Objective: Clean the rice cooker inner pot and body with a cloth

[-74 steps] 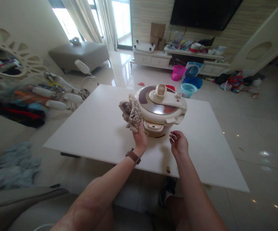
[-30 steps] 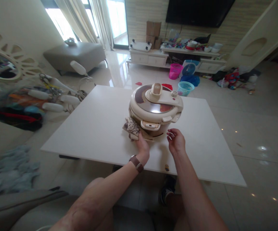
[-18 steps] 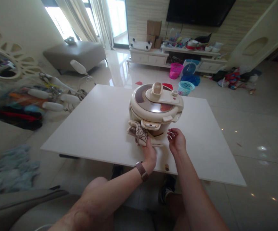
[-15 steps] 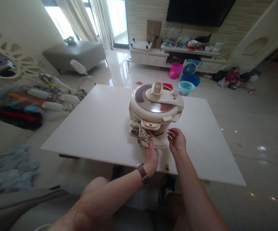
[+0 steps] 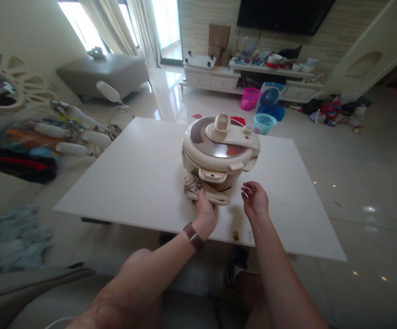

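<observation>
A cream electric pressure cooker (image 5: 221, 148) with a shiny lid stands on the white table (image 5: 140, 169). My left hand (image 5: 206, 212), with a watch on its wrist, grips a patterned cloth (image 5: 193, 183) against the cooker's lower front. The cloth lies over the cooker's protruding base; part of it is hidden by my fingers. My right hand (image 5: 256, 201) hovers to the right of the cooker, palm turned inward, fingers loosely curled and apart, touching nothing. A small brown item (image 5: 236, 236) and a small clear piece (image 5: 249, 236) lie near the table's front edge.
A turquoise basket (image 5: 264, 123) and a pink basket (image 5: 251, 98) stand on the floor beyond the table. Several white-ended metal arms (image 5: 97, 138) rise at the left, beside the table. Behind is a low TV cabinet (image 5: 219, 82) with boxes and clutter on it.
My left hand has shifted left along the cooker's front with the cloth, which looks more bunched at its left end. My right hand has barely moved. The clear piece has come into sight.
</observation>
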`<state>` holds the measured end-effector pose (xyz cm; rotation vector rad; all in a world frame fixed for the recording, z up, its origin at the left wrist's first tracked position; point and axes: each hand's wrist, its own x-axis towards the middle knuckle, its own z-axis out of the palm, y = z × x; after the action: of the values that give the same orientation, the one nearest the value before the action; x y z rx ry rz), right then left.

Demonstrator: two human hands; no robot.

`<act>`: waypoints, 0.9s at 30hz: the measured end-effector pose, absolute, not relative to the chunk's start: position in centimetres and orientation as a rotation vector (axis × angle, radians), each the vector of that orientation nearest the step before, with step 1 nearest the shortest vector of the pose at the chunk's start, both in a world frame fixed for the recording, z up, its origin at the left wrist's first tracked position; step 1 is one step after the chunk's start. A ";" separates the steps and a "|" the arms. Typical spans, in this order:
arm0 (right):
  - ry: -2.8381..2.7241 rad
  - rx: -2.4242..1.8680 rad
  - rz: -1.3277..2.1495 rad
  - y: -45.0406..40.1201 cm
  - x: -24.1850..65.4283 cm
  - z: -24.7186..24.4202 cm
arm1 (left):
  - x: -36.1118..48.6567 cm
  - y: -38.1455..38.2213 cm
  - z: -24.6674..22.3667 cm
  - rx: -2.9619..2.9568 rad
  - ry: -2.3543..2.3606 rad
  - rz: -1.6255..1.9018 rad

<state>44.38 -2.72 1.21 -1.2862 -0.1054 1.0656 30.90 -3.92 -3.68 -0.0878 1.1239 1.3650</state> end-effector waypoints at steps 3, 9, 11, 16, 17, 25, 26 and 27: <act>-0.118 -1.289 1.065 -2.9 44.5 1.3 | 29.6 -1.9 -2.3 -0.175 1.193 1.371; -0.109 -1.288 1.077 -2.8 44.2 1.6 | 27.0 1.7 -1.1 -0.210 1.174 1.502; -0.101 -1.287 1.079 -2.7 44.1 1.6 | 26.2 2.7 -0.8 -0.121 1.130 1.646; -0.117 -1.277 1.080 -2.7 43.9 1.5 | 23.9 4.3 1.0 0.267 0.939 2.002; -0.118 -1.276 1.083 -2.7 43.9 1.5 | 23.4 4.4 1.7 0.315 0.911 2.036; -0.172 -1.164 1.089 -2.9 43.4 2.0 | 21.5 0.2 9.2 0.424 0.644 1.871; -0.205 -1.138 1.113 -3.0 43.2 2.1 | 21.5 -0.5 9.9 0.422 0.636 1.819; -0.251 -1.115 1.148 -3.3 43.0 2.2 | 21.6 -1.1 10.4 0.418 0.632 1.764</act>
<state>43.00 -3.29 2.24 -1.1155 -0.2509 1.1485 21.55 -1.13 10.41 0.4180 0.6315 1.7638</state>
